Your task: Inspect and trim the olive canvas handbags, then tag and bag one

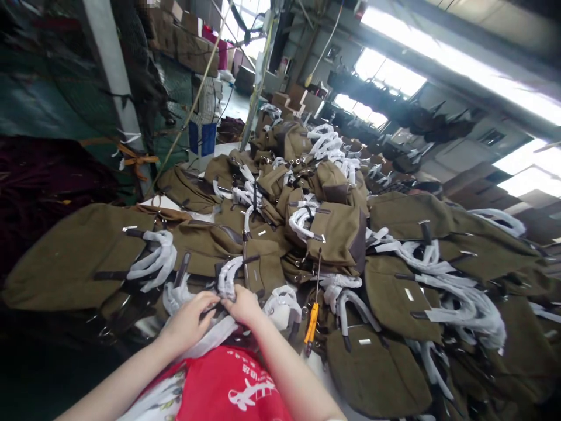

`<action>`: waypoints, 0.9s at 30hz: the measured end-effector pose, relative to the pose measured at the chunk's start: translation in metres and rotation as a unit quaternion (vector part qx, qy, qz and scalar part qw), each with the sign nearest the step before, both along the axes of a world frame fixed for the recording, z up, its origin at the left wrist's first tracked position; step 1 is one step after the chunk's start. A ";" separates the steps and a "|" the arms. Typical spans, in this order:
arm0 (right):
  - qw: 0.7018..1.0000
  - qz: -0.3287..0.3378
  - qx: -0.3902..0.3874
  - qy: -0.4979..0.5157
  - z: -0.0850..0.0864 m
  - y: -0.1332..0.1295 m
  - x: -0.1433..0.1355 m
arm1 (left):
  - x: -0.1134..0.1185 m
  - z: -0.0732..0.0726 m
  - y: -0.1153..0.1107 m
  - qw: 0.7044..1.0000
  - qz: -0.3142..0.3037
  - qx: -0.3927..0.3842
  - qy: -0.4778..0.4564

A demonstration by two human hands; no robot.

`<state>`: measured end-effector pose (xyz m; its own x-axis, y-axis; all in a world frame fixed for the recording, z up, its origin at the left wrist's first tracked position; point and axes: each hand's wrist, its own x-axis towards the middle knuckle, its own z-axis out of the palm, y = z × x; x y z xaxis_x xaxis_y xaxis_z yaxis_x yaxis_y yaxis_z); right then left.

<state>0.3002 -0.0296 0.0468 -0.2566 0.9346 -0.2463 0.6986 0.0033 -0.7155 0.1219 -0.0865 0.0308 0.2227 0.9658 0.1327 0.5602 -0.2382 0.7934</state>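
**Two hands pinch a white-wrapped handle**

The left hand (189, 320) and the right hand (243, 305) meet close together, low in the middle of the view. Both hands are curled narrow, with the fingertips pinched on a white wrapped handle (228, 277) of a brown bag (258, 266). The handle curves up just above the fingers. The bag lies right in front of the hands, on a big pile of brown bags (337, 234) that covers the desk. An orange-handled tool (312, 323) sits just to the right of the right hand. A red cloth (228, 386) lies below the wrists.
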 end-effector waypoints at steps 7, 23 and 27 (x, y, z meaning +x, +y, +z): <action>0.972 -0.105 0.097 0.188 0.119 0.046 0.050 | -0.021 0.043 0.006 0.999 0.036 -0.011 -0.007; 0.862 -0.166 -0.012 0.479 0.167 -0.038 0.080 | 0.058 0.129 0.050 0.960 -0.148 -0.053 -0.232; 0.868 -0.287 -0.008 0.406 0.112 -0.038 0.122 | 0.078 0.072 0.072 0.881 0.004 -0.240 -0.408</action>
<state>0.4220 -0.0681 0.1588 0.1544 0.9640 -0.2165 -0.1519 -0.1934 -0.9693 0.2001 -0.0144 0.1024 0.2356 0.9553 -0.1786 -0.2430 0.2358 0.9409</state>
